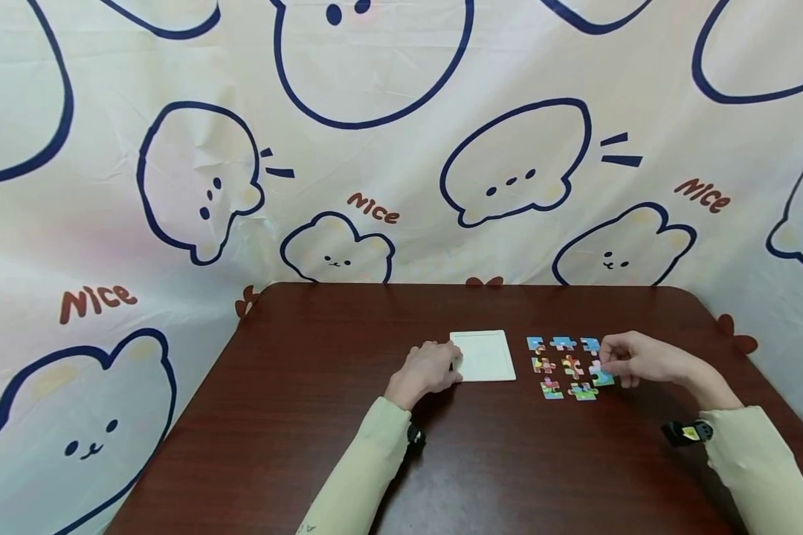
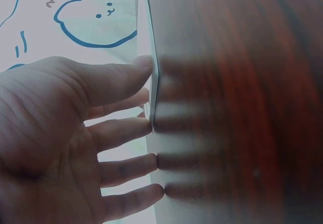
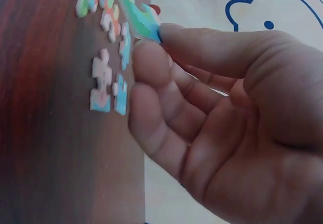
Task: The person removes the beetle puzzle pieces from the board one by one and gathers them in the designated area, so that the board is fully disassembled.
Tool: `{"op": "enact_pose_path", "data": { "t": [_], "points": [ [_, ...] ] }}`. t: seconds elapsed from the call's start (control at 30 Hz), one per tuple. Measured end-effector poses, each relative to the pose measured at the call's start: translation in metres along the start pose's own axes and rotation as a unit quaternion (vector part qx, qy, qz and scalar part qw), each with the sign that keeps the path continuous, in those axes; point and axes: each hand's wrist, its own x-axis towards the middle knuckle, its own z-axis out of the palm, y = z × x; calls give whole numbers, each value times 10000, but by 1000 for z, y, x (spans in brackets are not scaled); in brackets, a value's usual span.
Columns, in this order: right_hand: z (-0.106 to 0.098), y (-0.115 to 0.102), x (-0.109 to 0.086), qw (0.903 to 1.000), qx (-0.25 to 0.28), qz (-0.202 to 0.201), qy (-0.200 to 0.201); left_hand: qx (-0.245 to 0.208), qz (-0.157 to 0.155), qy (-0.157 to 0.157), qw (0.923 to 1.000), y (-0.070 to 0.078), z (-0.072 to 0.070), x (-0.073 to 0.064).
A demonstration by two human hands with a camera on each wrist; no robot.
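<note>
A thin white square puzzle tray (image 1: 485, 357) lies on the table. My left hand (image 1: 428, 367) is at its left side; in the left wrist view, the thumb lies on the tray's edge (image 2: 155, 47) and the other fingers extend loosely, fingertips down at the tabletop. To the right of the tray, my right hand (image 1: 639, 358) pinches a green, blue and pink jigsaw piece (image 3: 140, 18) between thumb and index finger. That piece is tilted up in the right wrist view, beside the loose jigsaw pieces (image 1: 572, 365), and the other fingers are curled in below it.
The loose pieces lie spaced apart in rough rows between the tray and my right hand. All of it rests on a dark brown wooden table (image 1: 348, 334). A cloth (image 1: 401, 163) printed with cartoon bears hangs behind the table and along its sides.
</note>
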Motion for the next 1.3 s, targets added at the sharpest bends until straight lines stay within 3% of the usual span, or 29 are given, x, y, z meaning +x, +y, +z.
{"op": "enact_pose_path", "data": {
  "t": [0.37, 0.6, 0.93, 1.3],
  "points": [
    [3, 16, -6, 9979, 163, 448, -447, -60, 6, 55, 10000, 0, -4, 0],
    [7, 15, -6, 9963, 101, 746, -414, -82, 47, 4, 10000, 0, -3, 1],
    [5, 11, 2, 9901, -488, 1291, -260, -48, -70, 42, 10000, -2, -4, 2],
    [4, 3, 1, 9931, -577, 986, 261, -66, 8, 27, 10000, -2, -1, 3]
  ]
}}
